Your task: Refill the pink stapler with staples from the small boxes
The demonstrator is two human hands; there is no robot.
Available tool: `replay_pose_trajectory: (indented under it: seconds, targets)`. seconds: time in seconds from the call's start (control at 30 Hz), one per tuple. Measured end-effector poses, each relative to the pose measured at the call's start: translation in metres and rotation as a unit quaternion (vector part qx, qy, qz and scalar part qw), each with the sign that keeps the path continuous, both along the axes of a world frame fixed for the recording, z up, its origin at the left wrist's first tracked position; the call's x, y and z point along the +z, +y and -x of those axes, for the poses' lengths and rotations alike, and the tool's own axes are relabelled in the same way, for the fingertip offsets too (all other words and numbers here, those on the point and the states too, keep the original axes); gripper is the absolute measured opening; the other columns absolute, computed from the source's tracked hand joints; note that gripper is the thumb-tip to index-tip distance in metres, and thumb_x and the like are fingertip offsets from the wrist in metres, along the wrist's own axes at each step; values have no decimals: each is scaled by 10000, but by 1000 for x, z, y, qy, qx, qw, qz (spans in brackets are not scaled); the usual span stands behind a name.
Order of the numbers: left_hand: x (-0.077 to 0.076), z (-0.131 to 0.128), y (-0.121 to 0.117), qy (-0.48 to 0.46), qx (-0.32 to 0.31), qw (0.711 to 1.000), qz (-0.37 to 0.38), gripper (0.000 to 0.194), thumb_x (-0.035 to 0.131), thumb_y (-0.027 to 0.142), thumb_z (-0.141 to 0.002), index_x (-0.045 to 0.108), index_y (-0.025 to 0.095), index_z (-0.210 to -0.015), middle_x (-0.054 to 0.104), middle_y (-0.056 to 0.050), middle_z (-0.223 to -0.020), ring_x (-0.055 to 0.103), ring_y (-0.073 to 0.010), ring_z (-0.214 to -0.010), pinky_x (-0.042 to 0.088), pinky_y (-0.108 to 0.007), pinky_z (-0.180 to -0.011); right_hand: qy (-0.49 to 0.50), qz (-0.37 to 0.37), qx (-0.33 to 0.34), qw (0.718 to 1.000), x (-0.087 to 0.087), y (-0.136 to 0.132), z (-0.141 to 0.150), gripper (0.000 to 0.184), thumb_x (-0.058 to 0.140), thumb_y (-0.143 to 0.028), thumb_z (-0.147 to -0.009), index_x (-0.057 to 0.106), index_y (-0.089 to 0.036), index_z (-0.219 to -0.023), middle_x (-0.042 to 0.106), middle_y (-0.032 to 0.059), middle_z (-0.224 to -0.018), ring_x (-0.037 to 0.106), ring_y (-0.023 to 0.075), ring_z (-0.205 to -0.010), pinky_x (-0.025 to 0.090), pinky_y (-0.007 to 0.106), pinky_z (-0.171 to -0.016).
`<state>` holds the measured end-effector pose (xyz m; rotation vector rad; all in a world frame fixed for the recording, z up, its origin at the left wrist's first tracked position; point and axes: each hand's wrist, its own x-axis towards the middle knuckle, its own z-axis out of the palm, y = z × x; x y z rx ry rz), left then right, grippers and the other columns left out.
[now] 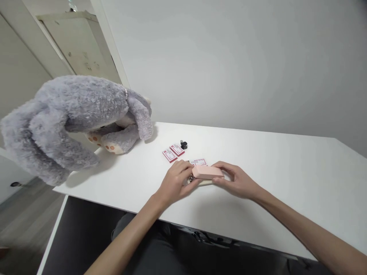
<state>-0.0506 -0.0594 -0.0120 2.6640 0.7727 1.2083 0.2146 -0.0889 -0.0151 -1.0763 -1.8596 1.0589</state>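
Observation:
A pink stapler [207,172] with a cream base is held just above the white table, between my two hands. My left hand [178,178] grips its left end, fingers above and thumb below, near a bit of shiny metal. At the other end, my right hand [237,180] pinches the stapler between thumb and fingers. Behind it lies a red-and-white small box [199,162], partly hidden by the stapler and my hand. Two similar small boxes, one [169,155] and another [177,149], lie side by side farther left. A small black staple remover [184,144] rests beyond them.
A large grey-lilac plush toy [83,103] slumps over the left end of the white table [286,183]. Behind the table rises a plain wall [229,68]. A cream cabinet [77,42] stands at the back left. The table's front edge runs just above my lap.

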Motion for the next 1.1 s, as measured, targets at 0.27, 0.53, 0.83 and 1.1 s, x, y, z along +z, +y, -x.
replay_pose_trajectory:
  seconds: [0.27, 0.53, 0.83, 1.1]
  targets:
    - [3, -5, -3, 20, -30, 999, 11, 184, 666, 384, -1009, 722, 209, -997, 751, -61, -952, 667, -198, -868, 541, -359, -773, -13, -13, 25, 1000, -2, -7, 12, 333, 692, -511, -989, 681, -250, -1197, 744, 74, -1120, 678, 241, -956, 538, 346, -838]
    - [2, -5, -3, 27, -14, 999, 40, 225, 681, 434, -990, 765, 243, -906, 747, -37, -893, 661, -186, -826, 525, -376, -774, 5, 31, 44, 999, -5, -7, 12, 359, 634, -546, -1023, 639, -255, -1233, 698, 67, -1129, 646, 236, -978, 524, 326, -840]
    - [-2, -4, 0, 83, -35, 996, 21, 270, 661, 425, -1008, 773, 249, -837, 724, -36, -890, 627, -187, -821, 457, -385, -763, 18, 49, 56, 997, -4, -8, 9, 339, 626, -525, -1033, 622, -261, -1245, 669, 65, -1120, 616, 225, -959, 510, 324, -811]
    - [-6, -4, 1, 137, -40, 990, 0, 297, 619, 484, -1038, 815, 283, -942, 746, -42, -901, 665, -211, -890, 431, -393, -785, 32, 46, 65, 996, -3, -8, 8, 333, 625, -493, -1035, 614, -286, -1296, 671, 71, -1171, 640, 251, -1032, 535, 365, -883]
